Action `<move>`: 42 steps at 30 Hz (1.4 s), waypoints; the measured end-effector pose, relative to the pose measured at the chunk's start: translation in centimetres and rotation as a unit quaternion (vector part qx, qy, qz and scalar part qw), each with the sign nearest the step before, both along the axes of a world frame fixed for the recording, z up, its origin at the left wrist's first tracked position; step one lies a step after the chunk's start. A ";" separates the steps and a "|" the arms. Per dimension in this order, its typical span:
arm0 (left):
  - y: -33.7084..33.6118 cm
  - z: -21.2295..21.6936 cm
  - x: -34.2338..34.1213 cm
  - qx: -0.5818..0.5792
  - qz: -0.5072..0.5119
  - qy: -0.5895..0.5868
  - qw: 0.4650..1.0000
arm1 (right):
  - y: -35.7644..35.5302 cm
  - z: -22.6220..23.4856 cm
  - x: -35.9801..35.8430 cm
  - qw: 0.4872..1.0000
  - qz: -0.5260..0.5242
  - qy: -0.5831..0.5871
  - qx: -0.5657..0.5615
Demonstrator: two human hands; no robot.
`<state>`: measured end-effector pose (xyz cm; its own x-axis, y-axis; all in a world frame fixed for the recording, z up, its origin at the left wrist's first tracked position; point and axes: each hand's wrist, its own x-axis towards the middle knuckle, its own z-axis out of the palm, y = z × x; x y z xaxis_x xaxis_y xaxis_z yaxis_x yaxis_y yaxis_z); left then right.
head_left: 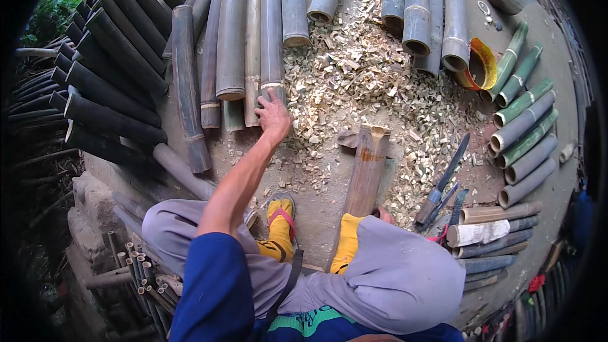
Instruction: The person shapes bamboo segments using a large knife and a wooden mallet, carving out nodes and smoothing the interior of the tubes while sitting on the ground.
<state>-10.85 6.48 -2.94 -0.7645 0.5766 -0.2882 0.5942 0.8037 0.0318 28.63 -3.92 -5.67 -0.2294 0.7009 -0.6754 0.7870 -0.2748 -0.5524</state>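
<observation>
My left hand (274,115) reaches forward to the near end of a grey bamboo pole (272,31) in the row ahead. Its fingers and thumb bend around that end, which they partly cover. Between my knees a shorter brown bamboo piece (365,168) slants away from me, its pale cut end raised on a small block (347,139). Beside this piece, at the edge of my right knee, a little of my right hand (384,215) shows; most of it and its fingers are hidden. A long-bladed knife (444,180) lies on the ground right of the piece.
Pale wood chips (354,69) cover the ground ahead. More bamboo poles (418,19) lie at the far right, near a yellow-orange ring (484,66). Short bamboo lengths (525,114) line the right side. Dark poles (114,120) are stacked left, above thin bamboo tubes (145,272).
</observation>
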 end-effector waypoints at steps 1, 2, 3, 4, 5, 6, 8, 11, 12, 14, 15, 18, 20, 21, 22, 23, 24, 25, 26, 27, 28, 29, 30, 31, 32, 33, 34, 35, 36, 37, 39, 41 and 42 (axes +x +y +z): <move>-0.6 -1.0 0.1 0.020 0.040 0.033 0.998 | 0.2 0.1 -0.2 1.000 0.009 0.008 -0.003; -1.3 -2.2 -0.4 0.041 0.055 0.071 0.995 | 0.3 0.2 -0.3 1.000 0.018 0.025 -0.001; -1.0 -2.0 0.2 0.061 0.043 0.052 0.996 | 0.5 0.0 0.1 0.999 0.020 0.031 0.008; -0.9 -1.6 0.7 0.081 0.032 0.033 0.996 | 0.6 -0.3 0.5 0.999 0.022 0.037 0.017; -0.7 -1.3 1.1 0.101 0.021 0.014 0.995 | 0.6 -0.8 1.1 0.998 0.024 0.043 0.026; -0.6 -0.3 1.3 0.105 0.030 0.005 0.994 | 0.6 -1.3 1.7 0.996 0.035 0.067 0.048; -0.1 0.3 1.4 0.125 0.103 -0.087 0.983 | 0.9 -2.3 2.8 0.997 -0.003 0.078 0.016; -3.0 1.2 0.6 0.223 0.188 -0.225 0.930 | 2.4 -0.3 1.7 0.993 -0.014 0.120 -0.017; -3.6 0.9 0.6 0.278 0.213 -0.335 0.875 | 3.6 1.2 1.4 0.990 -0.035 0.136 -0.012; -4.6 0.7 2.5 0.370 0.292 -0.519 0.713 | 5.6 2.6 0.8 0.983 -0.068 0.171 -0.007; -4.8 1.3 3.9 0.360 0.308 -0.551 0.687 | 6.5 3.1 0.1 0.978 -0.085 0.192 -0.002; -6.5 4.1 8.2 0.345 0.331 -0.615 0.627 | 8.3 4.1 -3.4 0.938 -0.134 0.319 -0.038; -8.1 4.3 10.9 0.368 0.295 -0.616 0.631 | 9.4 5.9 -6.6 0.938 -0.082 0.317 -0.114; -8.3 5.5 12.4 0.358 0.276 -0.619 0.642 | 9.9 7.2 -8.1 0.933 -0.066 0.313 -0.163; -9.6 5.5 13.2 0.363 0.259 -0.611 0.655 | 9.5 8.6 -10.0 0.923 -0.045 0.312 -0.219; -10.5 5.1 14.2 0.363 0.236 -0.613 0.661 | 9.1 8.8 -11.1 0.907 -0.058 0.325 -0.260; -11.1 4.7 15.7 0.324 0.253 -0.609 0.678 | 8.2 4.5 -11.4 0.893 -0.048 0.401 -0.198; -12.2 5.1 15.5 0.309 0.286 -0.615 0.667 | 7.2 4.9 -12.6 0.898 -0.059 0.401 -0.168; -12.9 5.9 14.9 0.291 0.316 -0.625 0.652 | 6.3 5.1 -12.8 0.893 -0.058 0.404 -0.189; -13.0 6.6 14.3 0.274 0.345 -0.636 0.634 | 5.7 5.6 -12.4 0.888 -0.057 0.406 -0.207; -12.9 6.9 13.2 0.266 0.331 -0.645 0.635 | 5.6 6.5 -12.0 0.912 -0.019 0.372 -0.171; -12.3 6.8 12.4 0.258 0.318 -0.656 0.634 | 5.3 7.3 -11.5 0.933 0.019 0.333 -0.135; -11.4 6.8 11.8 0.281 0.327 -0.646 0.630 | 4.9 7.6 -10.8 0.954 0.050 0.274 -0.110; -10.1 6.6 11.4 0.308 0.308 -0.672 0.598 | 4.2 8.0 -10.1 0.954 0.062 0.276 -0.095; -8.5 6.2 10.9 0.334 0.290 -0.698 0.564 | 3.5 8.3 -9.3 0.955 0.073 0.277 -0.080; -7.0 5.1 10.8 0.355 0.270 -0.726 0.524 | 2.8 8.7 -8.1 0.957 0.081 0.273 -0.064; -6.1 4.1 10.5 0.357 0.286 -0.698 0.551 | 2.4 9.5 -7.5 0.961 0.088 0.257 -0.055; -6.7 3.3 10.6 0.375 0.270 -0.685 0.563 | 2.0 10.5 -6.9 0.965 0.095 0.241 -0.047; -6.9 3.9 12.3 0.384 0.254 -0.679 0.572 | 1.6 11.0 -5.7 0.971 0.093 0.218 -0.039; -7.0 4.5 13.9 0.393 0.238 -0.672 0.581 | 1.1 11.2 -4.4 0.973 0.076 0.216 -0.015; -7.7 7.2 14.7 0.440 0.186 -0.673 0.565 | -0.5 11.9 -3.2 0.972 0.054 0.227 0.021; -7.8 10.4 13.8 0.482 0.105 -0.648 0.580 | -0.5 13.2 -4.0 0.982 0.032 0.184 0.016; -6.7 11.6 13.6 0.476 0.053 -0.673 0.563 | 0.5 14.9 -3.9 0.993 0.019 0.118 0.021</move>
<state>2.78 -0.26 8.64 -0.2674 0.9313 -0.2474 -0.5338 0.0706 0.8426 24.72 -3.47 9.22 -0.4043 0.7152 -0.5701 0.6437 -0.2202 -0.7329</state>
